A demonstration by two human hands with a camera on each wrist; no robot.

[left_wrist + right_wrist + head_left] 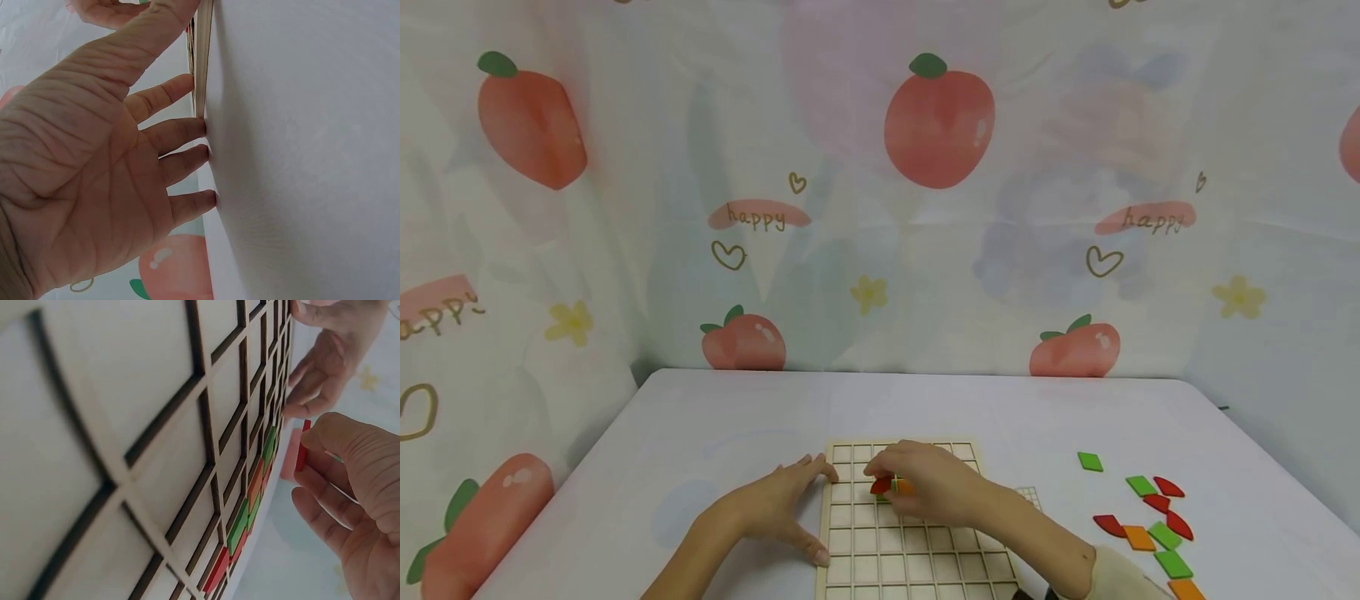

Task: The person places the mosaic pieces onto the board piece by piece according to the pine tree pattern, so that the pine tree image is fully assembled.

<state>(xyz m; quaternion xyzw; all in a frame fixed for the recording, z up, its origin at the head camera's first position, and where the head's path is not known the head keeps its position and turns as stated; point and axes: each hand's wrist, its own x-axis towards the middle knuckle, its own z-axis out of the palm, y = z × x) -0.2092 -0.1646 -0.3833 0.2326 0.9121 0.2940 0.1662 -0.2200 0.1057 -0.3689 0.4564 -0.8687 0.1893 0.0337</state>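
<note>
A wooden grid board (891,569) lies on the white table. My left hand (778,504) is at its left edge, thumb near the front and fingers spread toward the far end. The left wrist view shows those fingertips at the board's side and on the tabletop. Over the board's far part, my right hand (928,482) pinches a thin red piece (303,446) between thumb and fingers. Several flat pieces sit in the grid beneath it, among them an orange piece (255,482), a green piece (237,527) and a red piece (216,570). In the head view the right hand partly hides them.
To the right of the board lie loose pieces: a green diamond (1090,462) alone, several red rounded pieces such as this red wedge (1108,525), more green ones, and an orange square (1139,537). A small gridded sheet (1028,495) shows behind the right forearm. A printed curtain (880,333) surrounds the table.
</note>
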